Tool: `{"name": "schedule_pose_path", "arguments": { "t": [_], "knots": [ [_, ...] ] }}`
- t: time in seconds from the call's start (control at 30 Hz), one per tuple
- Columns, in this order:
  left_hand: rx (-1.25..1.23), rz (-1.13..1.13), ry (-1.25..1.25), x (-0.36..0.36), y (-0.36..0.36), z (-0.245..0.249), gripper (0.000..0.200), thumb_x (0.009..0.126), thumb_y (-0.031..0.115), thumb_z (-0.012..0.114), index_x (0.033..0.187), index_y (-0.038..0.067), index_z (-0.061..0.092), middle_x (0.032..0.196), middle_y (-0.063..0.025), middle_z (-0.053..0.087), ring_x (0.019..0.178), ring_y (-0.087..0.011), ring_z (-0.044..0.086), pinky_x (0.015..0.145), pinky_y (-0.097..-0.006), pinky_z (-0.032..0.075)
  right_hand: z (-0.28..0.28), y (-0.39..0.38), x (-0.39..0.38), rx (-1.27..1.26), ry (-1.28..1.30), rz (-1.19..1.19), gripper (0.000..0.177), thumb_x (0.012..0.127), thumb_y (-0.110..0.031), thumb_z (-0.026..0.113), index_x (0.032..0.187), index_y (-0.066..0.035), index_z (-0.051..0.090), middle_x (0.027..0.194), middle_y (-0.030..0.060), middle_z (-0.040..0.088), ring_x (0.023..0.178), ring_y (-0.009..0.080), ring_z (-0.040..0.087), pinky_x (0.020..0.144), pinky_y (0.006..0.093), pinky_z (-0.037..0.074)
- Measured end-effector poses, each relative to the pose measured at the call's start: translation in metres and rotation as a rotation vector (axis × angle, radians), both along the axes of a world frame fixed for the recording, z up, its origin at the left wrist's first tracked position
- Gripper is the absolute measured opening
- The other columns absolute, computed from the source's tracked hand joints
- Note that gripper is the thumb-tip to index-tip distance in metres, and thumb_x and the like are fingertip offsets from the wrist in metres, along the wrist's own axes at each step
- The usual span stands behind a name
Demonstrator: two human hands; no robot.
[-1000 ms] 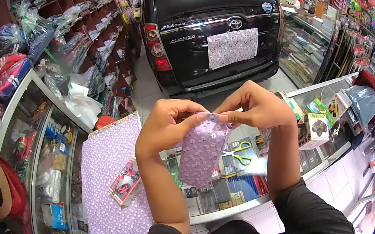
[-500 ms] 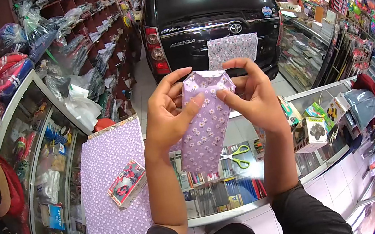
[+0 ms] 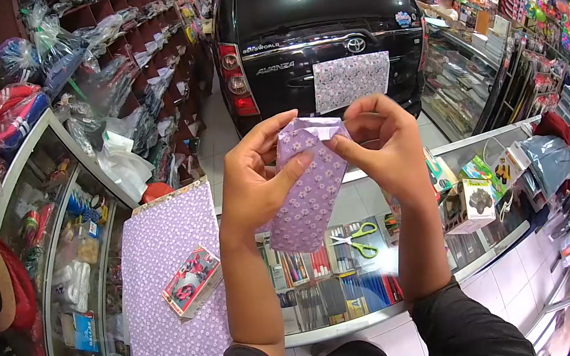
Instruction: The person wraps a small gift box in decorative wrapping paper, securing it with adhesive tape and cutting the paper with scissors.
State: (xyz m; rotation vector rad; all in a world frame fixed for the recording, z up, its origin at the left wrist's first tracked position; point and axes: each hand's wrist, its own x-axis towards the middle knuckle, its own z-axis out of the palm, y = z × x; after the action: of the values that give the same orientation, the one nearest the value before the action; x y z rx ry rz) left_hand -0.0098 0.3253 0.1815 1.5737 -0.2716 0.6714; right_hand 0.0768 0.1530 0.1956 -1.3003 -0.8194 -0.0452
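A purple package of flowered paper (image 3: 308, 208) is held up above the glass counter, its folded upper end showing white edges. My left hand (image 3: 259, 178) grips its left side, thumb on the front. My right hand (image 3: 387, 144) pinches the upper right corner between thumb and fingers. Green-handled scissors (image 3: 359, 239) lie on the counter below. To the left, a small box with a red picture (image 3: 192, 282) rests on a sheet of purple flowered paper (image 3: 161, 233).
Boxes (image 3: 476, 201) and a grey plastic-wrapped bundle (image 3: 551, 157) stand on the counter at the right. A black car (image 3: 319, 11) is beyond the counter. Glass cases and shelves flank both sides, and a person (image 3: 445, 5) is at the far right.
The package has shifted slightly left and up at its lower end. Its top flap on the right is now folded differently, and my right fingers have lifted and curled closer to the thumb.
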Motion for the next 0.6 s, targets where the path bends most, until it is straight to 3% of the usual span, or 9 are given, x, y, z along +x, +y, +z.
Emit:
{"name": "schedule_pose_path", "arguments": {
  "t": [0.27, 0.37, 0.43, 0.47, 0.6],
  "knots": [
    [0.11, -0.002, -0.011, -0.004, 0.0, 0.002, 0.053, 0.084, 0.004, 0.073, 0.133, 0.001, 0.054, 0.113, -0.01, 0.067, 0.101, -0.0124, 0.064, 0.084, -0.0269, 0.054, -0.006, 0.004, 0.005, -0.041, 0.038, 0.011, 0.015, 0.083, -0.008, 0.076, 0.093, 0.003, 0.073, 0.079, 0.0049, 0.07, 0.072, 0.0066, 0.064, 0.063, 0.0207, 0.051],
    [-0.046, -0.004, -0.012, -0.002, -0.006, 0.001, 0.038, 0.087, 0.008, 0.073, 0.123, 0.0, 0.062, 0.102, -0.0071, 0.069, 0.091, -0.0092, 0.065, 0.077, -0.0243, 0.054, -0.006, 0.007, 0.004, -0.018, 0.059, 0.026, 0.015, 0.084, -0.008, 0.076, 0.093, 0.003, 0.073, 0.078, 0.0046, 0.07, 0.072, 0.0064, 0.064, 0.062, 0.0204, 0.051],
    [-0.067, 0.058, 0.081, 0.001, -0.005, -0.001, 0.023, 0.089, 0.014, 0.072, 0.107, -0.002, 0.069, 0.089, -0.0033, 0.07, 0.078, -0.0057, 0.063, 0.068, -0.0214, 0.051, -0.006, 0.007, 0.004, -0.058, 0.017, 0.03, 0.014, 0.084, -0.008, 0.076, 0.093, 0.003, 0.073, 0.078, 0.0047, 0.07, 0.071, 0.0062, 0.064, 0.062, 0.0204, 0.051],
    [-0.073, 0.136, 0.016, 0.003, -0.012, -0.001, 0.02, 0.091, 0.018, 0.072, 0.092, -0.002, 0.072, 0.076, 0.0009, 0.067, 0.067, -0.0019, 0.057, 0.058, -0.0188, 0.045, -0.006, 0.007, 0.003, -0.098, -0.024, 0.034, 0.014, 0.084, -0.008, 0.076, 0.092, 0.003, 0.074, 0.078, 0.0047, 0.07, 0.071, 0.006, 0.063, 0.061, 0.0204, 0.051],
    [-0.037, 0.201, 0.002, 0.005, -0.013, -0.002, 0.021, 0.091, 0.02, 0.072, 0.09, -0.002, 0.072, 0.072, 0.0028, 0.064, 0.063, -0.0002, 0.053, 0.053, -0.0179, 0.04, -0.005, 0.009, 0.0, -0.079, -0.009, 0.038, 0.015, 0.085, -0.01, 0.076, 0.092, 0.003, 0.074, 0.079, 0.0049, 0.07, 0.072, 0.0056, 0.063, 0.062, 0.0206, 0.052]
  ]
}}
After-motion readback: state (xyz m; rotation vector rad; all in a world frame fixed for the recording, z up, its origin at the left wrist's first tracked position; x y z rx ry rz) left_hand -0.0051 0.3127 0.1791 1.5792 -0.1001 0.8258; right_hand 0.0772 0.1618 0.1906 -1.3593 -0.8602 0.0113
